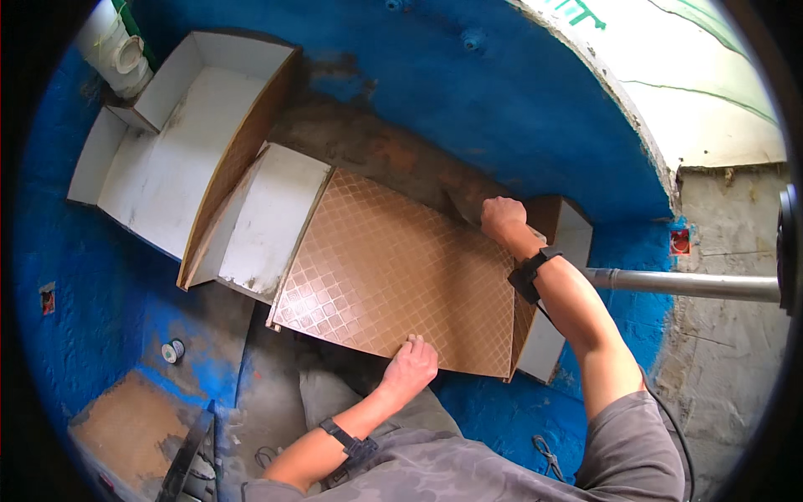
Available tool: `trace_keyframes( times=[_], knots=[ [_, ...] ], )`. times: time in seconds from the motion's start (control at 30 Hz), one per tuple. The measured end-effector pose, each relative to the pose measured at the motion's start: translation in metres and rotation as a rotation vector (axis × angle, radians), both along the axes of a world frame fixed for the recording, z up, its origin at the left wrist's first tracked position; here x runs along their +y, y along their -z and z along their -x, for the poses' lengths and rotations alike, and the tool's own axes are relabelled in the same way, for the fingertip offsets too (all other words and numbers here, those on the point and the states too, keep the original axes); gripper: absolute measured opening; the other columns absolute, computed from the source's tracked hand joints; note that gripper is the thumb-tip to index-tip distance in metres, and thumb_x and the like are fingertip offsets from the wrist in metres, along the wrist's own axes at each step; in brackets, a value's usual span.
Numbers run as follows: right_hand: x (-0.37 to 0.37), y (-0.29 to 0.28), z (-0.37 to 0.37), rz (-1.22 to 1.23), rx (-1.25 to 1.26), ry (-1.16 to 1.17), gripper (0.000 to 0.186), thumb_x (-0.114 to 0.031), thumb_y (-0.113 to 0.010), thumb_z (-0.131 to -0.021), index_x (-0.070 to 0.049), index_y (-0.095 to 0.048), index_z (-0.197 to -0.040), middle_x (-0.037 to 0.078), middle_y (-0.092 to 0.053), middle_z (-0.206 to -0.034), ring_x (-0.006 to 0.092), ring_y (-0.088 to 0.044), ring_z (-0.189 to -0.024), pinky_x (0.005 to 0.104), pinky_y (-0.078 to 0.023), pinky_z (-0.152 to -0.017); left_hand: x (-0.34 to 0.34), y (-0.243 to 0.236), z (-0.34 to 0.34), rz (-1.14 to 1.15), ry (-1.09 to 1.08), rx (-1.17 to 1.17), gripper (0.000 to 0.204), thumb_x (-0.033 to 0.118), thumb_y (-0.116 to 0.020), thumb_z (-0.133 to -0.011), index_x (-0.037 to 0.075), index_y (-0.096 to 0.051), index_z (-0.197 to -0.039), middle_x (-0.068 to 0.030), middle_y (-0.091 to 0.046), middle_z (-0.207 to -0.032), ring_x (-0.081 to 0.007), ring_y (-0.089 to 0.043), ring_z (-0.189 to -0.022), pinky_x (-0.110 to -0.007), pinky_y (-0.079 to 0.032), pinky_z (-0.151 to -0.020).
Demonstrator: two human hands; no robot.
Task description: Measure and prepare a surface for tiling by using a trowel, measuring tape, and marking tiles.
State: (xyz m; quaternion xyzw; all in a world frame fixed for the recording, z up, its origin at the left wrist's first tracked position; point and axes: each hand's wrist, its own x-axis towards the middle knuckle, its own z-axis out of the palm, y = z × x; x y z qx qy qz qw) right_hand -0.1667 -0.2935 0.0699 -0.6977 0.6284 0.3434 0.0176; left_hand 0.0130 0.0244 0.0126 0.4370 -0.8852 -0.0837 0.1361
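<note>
A brown panel (393,268) with an embossed grid of squares lies across the middle, its left part shiny with glare. My left hand (410,364) is closed over the panel's near edge, fingertips on its top face. At the far right corner, my right hand (504,222) makes a fist above the panel. A thin, dark, pointed blade (456,207) sticks out to the left of this fist, toward the bare cement strip (376,146) along the wall. The handle is hidden inside the fist. Both wrists wear black straps.
White-lined box units (180,151) stand left of the panel, another unit (573,238) at its right. A blue wall (468,92) curves behind. A metal pipe (694,284) juts in from the right. White plastic pipe (117,50) stands at upper left; a small spool (172,350) lies lower left.
</note>
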Motion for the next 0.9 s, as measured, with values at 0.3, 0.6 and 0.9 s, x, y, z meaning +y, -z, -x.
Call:
trace_keyframes(
  times=[0.3,0.6,0.9],
  knots=[
    [0.017,-0.023,-0.028,-0.235,0.028,-0.107,0.027,-0.024,-0.063,-0.086,-0.005,-0.076,-0.101,0.019,-0.074,-0.107,0.0341,-0.071,-0.102,0.0419,-0.059,-0.085,0.000,-0.001,-0.002,0.004,-0.006,0.013,0.025,0.018,-0.061,-0.084,-0.001,-0.072,-0.095,-0.0160,-0.069,-0.093,-0.0312,-0.064,-0.102,-0.038,-0.052,-0.091],
    [-0.008,-0.047,-0.054,-0.071,-0.014,-0.034,0.028,-0.019,-0.061,-0.086,-0.007,-0.075,-0.107,0.018,-0.073,-0.113,0.0329,-0.071,-0.106,0.0419,-0.058,-0.086,0.005,0.003,-0.007,-0.005,-0.020,0.021,0.026,0.018,-0.060,-0.083,-0.002,-0.071,-0.096,-0.0175,-0.069,-0.095,-0.0319,-0.066,-0.101,-0.037,-0.051,-0.089],
    [-0.006,-0.012,-0.088,-0.176,-0.008,-0.152,0.028,-0.019,-0.059,-0.086,-0.004,-0.076,-0.103,0.017,-0.073,-0.111,0.0330,-0.071,-0.106,0.0415,-0.059,-0.087,0.002,0.002,-0.011,0.001,-0.048,0.082,0.017,0.016,-0.062,-0.078,0.002,-0.070,-0.082,-0.0131,-0.066,-0.084,-0.0281,-0.065,-0.094,-0.035,-0.052,-0.084]
  ],
)
